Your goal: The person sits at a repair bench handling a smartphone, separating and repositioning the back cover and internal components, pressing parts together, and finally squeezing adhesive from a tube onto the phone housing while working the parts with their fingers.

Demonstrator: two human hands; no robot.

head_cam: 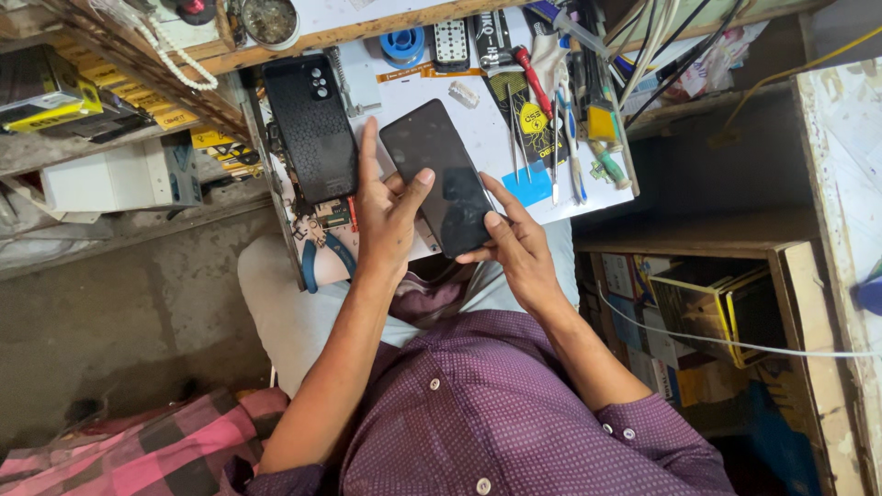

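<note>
At frame centre, the left hand [386,225] and right hand [519,253] clasp a dark phone [439,179] (screen up) by its edges, above the worktop [478,129]; a black phone back [310,124] lies upper left.

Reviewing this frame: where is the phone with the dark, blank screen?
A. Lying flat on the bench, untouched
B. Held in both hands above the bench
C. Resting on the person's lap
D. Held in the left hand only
B: the left hand and the right hand both grip the dark-screened phone, each on one side of it, above the bench.
</note>
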